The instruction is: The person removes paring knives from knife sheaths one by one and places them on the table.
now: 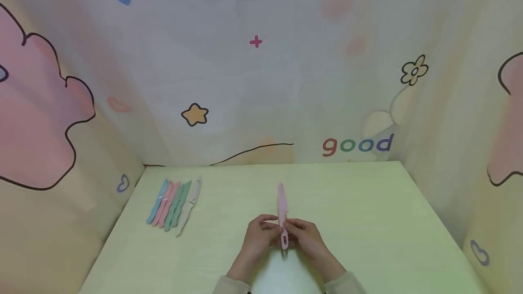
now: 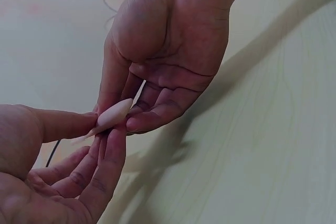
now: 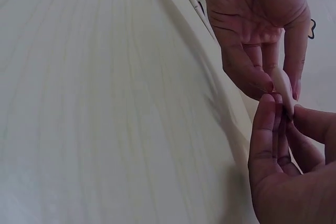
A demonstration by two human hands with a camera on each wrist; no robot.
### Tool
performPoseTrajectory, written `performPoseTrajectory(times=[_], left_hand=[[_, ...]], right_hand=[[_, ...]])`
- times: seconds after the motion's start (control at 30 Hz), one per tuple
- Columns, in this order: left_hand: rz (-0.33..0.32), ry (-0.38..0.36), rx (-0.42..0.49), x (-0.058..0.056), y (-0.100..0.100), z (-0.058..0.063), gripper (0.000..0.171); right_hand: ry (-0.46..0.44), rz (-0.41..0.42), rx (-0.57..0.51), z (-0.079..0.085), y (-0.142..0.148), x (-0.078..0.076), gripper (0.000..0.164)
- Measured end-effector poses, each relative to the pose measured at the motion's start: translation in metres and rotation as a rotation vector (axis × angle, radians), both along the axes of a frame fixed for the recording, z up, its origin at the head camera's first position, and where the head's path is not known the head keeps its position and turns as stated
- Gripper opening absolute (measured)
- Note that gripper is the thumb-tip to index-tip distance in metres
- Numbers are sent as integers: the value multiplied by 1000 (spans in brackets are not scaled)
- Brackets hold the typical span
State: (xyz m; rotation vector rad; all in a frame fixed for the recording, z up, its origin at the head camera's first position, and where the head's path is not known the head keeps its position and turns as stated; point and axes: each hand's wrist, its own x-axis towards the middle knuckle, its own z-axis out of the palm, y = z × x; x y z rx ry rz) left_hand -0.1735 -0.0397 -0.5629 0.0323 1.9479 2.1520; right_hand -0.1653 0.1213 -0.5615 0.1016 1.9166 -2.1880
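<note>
Both hands hold a pink knife (image 1: pixel 283 202) upright over the table, its notched tip pointing to the far side and its slotted handle end toward the person. The left hand (image 1: pixel 259 236) pinches the handle from the left with thumb and fingers. From the other side the right hand (image 1: pixel 309 238) pinches the same handle. In the left wrist view the knife's handle end (image 2: pixel 115 114) shows between both sets of fingertips. The right wrist view has the handle (image 3: pixel 283 87) nearly end-on, with most of the blade hidden.
At the table's left lies a row of several knives: a blue one (image 1: pixel 158 204), pink ones (image 1: pixel 166 205), green ones (image 1: pixel 178 207) and a white one (image 1: pixel 187 212). A printed curtain (image 1: pixel 261 80) hangs behind and beside the pale green table (image 1: pixel 367 221).
</note>
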Motion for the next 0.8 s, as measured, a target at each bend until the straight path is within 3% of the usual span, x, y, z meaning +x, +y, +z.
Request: performPoseTrajectory(times=[0.13,0.3,0.6,0.8], left_hand=[[-19,-8,36,-1,0,0,45],[-32,-10,16,1,1,-1,39],[-39,-33,32,-3,0,-7,36],[-38,-17,29,-6,2,-4,36]], right_hand=[[17,-27,6,-4,-1,-2,36],[17,-48,14,-8,-1,-1,36],[6,-19,1,-8,-1,-1,38],[31,-4,-4,-5,2,-4,37]])
